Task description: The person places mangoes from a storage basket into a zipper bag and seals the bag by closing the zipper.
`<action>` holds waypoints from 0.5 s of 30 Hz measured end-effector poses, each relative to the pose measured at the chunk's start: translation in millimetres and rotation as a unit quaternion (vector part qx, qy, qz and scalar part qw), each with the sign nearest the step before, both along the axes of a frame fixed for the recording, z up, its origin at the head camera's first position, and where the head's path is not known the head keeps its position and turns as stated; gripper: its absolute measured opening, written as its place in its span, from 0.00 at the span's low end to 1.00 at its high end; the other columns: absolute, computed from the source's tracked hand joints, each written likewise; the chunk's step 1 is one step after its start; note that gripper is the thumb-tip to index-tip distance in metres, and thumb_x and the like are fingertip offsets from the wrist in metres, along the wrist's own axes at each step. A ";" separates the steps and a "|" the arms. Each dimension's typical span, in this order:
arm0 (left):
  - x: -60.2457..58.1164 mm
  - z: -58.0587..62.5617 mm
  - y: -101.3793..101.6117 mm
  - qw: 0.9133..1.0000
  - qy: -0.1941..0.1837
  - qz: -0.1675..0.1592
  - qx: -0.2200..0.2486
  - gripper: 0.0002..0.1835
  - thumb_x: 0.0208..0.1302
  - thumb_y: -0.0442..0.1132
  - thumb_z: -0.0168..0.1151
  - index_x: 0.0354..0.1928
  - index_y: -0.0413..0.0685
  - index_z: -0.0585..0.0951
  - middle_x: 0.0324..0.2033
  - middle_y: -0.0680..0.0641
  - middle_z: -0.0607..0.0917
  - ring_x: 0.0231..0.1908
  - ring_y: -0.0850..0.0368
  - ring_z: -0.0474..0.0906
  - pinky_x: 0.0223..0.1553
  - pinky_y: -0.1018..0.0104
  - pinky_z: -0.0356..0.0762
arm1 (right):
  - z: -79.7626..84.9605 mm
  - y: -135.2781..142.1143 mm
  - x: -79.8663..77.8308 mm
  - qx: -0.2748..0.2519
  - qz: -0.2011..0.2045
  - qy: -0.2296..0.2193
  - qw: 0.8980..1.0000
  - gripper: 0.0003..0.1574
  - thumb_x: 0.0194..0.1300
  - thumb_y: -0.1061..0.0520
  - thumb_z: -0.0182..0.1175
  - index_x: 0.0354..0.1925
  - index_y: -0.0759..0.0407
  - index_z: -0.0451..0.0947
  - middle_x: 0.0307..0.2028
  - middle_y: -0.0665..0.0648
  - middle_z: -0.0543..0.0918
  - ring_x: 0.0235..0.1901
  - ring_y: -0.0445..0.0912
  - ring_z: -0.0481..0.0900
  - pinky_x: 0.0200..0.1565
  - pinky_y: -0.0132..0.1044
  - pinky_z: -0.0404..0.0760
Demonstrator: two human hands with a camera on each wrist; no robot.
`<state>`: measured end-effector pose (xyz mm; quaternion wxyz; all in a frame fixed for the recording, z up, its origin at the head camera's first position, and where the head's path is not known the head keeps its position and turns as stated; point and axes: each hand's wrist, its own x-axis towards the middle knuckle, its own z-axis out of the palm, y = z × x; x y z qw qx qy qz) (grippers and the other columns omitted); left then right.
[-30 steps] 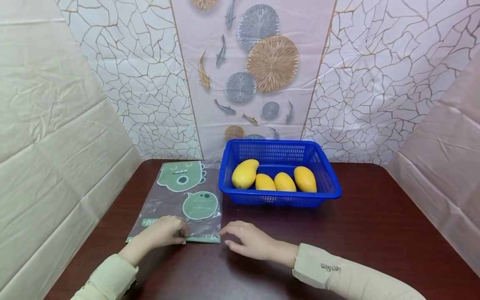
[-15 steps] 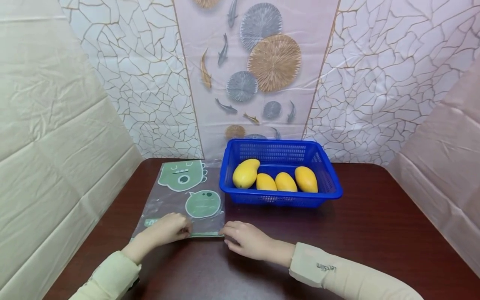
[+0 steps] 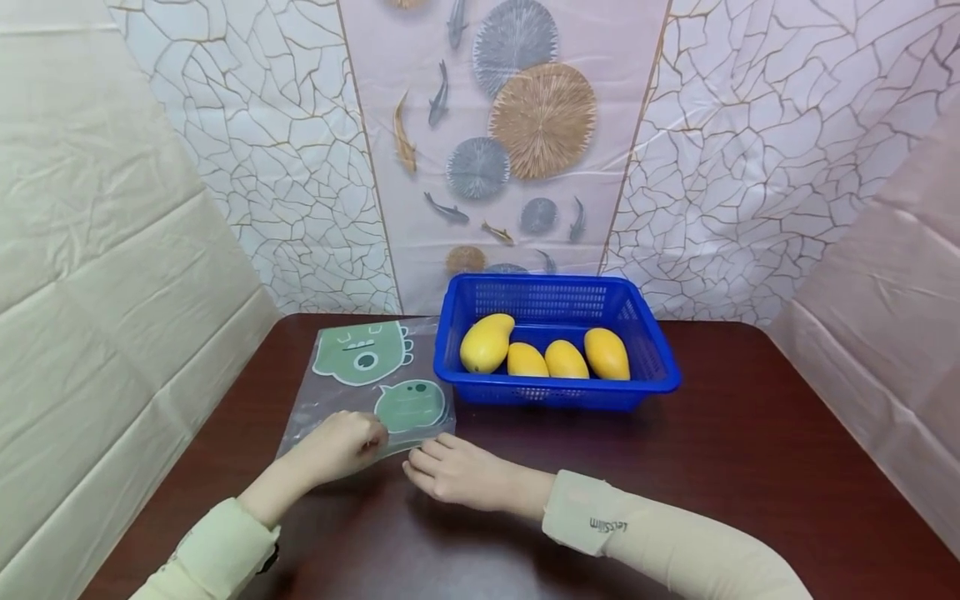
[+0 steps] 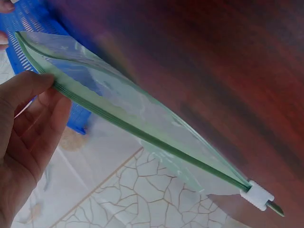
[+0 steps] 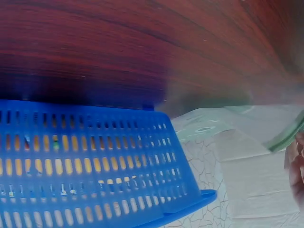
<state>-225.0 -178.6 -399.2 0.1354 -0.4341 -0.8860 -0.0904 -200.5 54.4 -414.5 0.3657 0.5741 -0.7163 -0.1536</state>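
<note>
A clear zip bag (image 3: 416, 407) with green cartoon prints is on the left of the table, its near edge raised. My left hand (image 3: 348, 446) pinches that edge; in the left wrist view my thumb and fingers grip the green zip strip (image 4: 142, 135). The bag's mouth gapes there, and a white slider (image 4: 257, 195) sits at the far end of the strip. My right hand (image 3: 465, 475) is by the bag's right near corner. In the left wrist view its fingertips (image 4: 5, 5) show apart, just off that corner.
A blue plastic basket (image 3: 558, 386) stands behind and to the right, close to the bag, with several yellow mangoes (image 3: 487, 343) in it. Dark wooden table (image 3: 720, 467) lies under everything. Patterned cloth (image 3: 300, 167) hangs behind, with pale cloth at both sides.
My left hand has taken hold of the bag's near edge and lifted it slightly away from me, opening the mouth. My right hand has moved left toward the bag's corner.
</note>
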 end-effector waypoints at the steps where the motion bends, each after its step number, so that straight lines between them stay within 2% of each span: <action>1: -0.1 1.3 0.1 1.000 -0.001 0.004 0.005 0.14 0.44 0.24 0.63 0.15 0.52 0.73 0.14 0.58 0.70 0.17 0.68 0.62 0.20 0.74 0.62 | -0.2 -3.4 -0.3 -0.005 -0.004 0.007 1.000 0.20 0.71 0.61 0.42 0.49 0.53 0.79 0.41 0.49 0.80 0.39 0.41 0.74 0.41 0.31 0.72; 4: -0.7 5.2 0.6 1.000 -0.002 0.010 0.011 0.13 0.44 0.24 0.63 0.16 0.51 0.75 0.14 0.58 0.71 0.18 0.68 0.64 0.20 0.74 0.64 | -0.6 -12.9 -1.2 -0.026 -0.032 0.013 0.999 0.21 0.71 0.62 0.40 0.47 0.53 0.80 0.38 0.48 0.79 0.37 0.41 0.74 0.41 0.31 0.72; 9: -2.5 9.4 2.0 1.000 -0.008 0.005 0.003 0.14 0.45 0.25 0.63 0.16 0.52 0.75 0.15 0.58 0.71 0.18 0.68 0.65 0.20 0.74 0.63 | -3.1 -23.1 -2.4 -0.042 -0.079 0.033 0.995 0.13 0.67 0.59 0.49 0.39 0.50 0.81 0.34 0.47 0.76 0.35 0.42 0.72 0.37 0.31 0.69; 13: -4.3 11.2 4.7 1.000 0.001 0.005 -0.007 0.14 0.46 0.25 0.62 0.16 0.53 0.73 0.15 0.58 0.69 0.17 0.69 0.61 0.20 0.76 0.59 | -7.0 -23.6 -4.5 -0.043 -0.086 0.056 0.994 0.11 0.64 0.56 0.52 0.29 0.46 0.80 0.31 0.46 0.74 0.33 0.41 0.70 0.34 0.32 0.66; 15: -4.8 12.6 5.6 1.000 0.022 0.006 -0.011 0.14 0.46 0.25 0.62 0.17 0.52 0.73 0.15 0.58 0.69 0.17 0.68 0.61 0.19 0.76 0.59 | -8.9 -22.5 -5.4 -0.041 -0.082 0.063 0.994 0.12 0.63 0.55 0.52 0.27 0.45 0.79 0.29 0.46 0.73 0.32 0.41 0.70 0.34 0.32 0.65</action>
